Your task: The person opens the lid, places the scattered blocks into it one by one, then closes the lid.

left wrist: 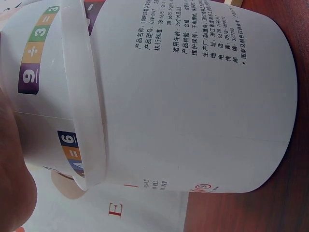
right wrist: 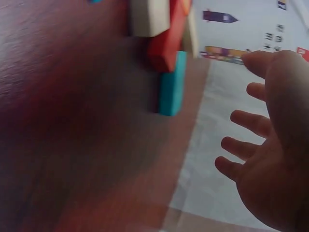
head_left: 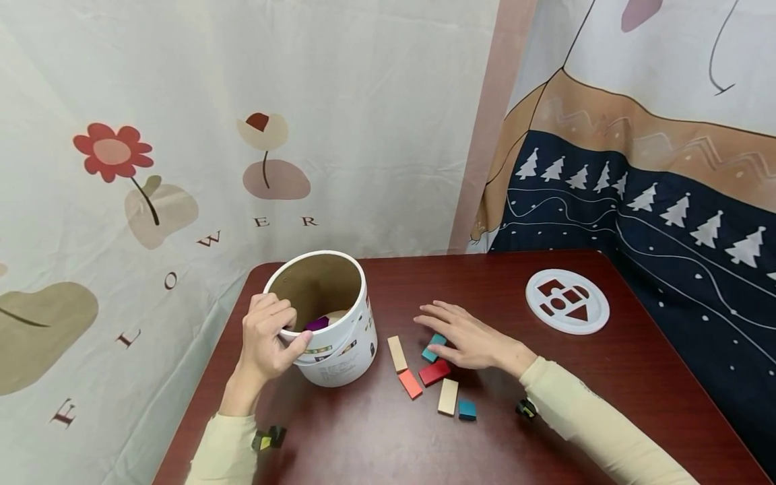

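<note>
My left hand [head_left: 267,337] grips the near-left rim of a white cylindrical bucket [head_left: 339,357], fingers over the edge and thumb outside. Printed text and number tiles cover the bucket's side [left wrist: 193,106] in the left wrist view. Inside lie a purple block [head_left: 317,324] and something pale; the rest is hidden by the wall. My right hand [head_left: 467,337] hovers with spread fingers above a teal block [head_left: 434,347], holding nothing. Around it lie a red block [head_left: 434,372], an orange block [head_left: 410,384], two beige blocks, one at the front [head_left: 448,397], and a small blue block [head_left: 467,410].
A white round lid [head_left: 567,301] with shape cut-outs lies at the back right of the brown table [head_left: 545,431]. Printed curtains [head_left: 376,135] hang behind the table and along its sides.
</note>
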Demonstrator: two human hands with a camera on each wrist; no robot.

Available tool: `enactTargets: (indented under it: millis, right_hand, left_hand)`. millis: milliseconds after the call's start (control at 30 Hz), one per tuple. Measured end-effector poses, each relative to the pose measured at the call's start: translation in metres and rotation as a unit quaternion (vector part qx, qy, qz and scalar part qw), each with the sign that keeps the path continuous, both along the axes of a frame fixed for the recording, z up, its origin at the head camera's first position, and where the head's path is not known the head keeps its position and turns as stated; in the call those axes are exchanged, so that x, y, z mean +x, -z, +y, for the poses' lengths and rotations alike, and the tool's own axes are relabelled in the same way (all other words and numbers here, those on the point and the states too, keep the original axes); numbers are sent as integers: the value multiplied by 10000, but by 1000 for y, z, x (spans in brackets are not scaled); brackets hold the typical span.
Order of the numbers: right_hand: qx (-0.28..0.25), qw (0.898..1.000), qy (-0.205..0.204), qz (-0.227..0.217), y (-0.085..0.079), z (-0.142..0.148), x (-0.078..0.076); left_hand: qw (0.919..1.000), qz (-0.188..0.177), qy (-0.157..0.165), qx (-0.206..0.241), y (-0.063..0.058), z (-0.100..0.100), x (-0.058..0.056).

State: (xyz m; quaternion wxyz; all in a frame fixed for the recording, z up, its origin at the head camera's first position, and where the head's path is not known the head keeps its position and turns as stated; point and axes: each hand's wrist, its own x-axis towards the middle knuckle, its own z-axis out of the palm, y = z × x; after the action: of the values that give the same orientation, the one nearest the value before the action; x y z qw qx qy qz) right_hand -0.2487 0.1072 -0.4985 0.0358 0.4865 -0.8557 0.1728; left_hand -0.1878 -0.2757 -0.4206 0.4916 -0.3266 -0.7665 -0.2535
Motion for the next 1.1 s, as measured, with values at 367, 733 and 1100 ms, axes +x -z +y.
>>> enactTargets:
  millis: [367,733,1100]
  right_hand:
    - [343,9987,-373,108,24,4,0]
    - [553,9980,-201,246,29,3,0]
    - [663,9977,99,68,29,4,0]
  left_hand:
    - [10000,8,-29,-18,1,0,1]
    - [10000,69,2,-7,-1,1,1]
    - [10000,70,23,-13,-1,2,0]
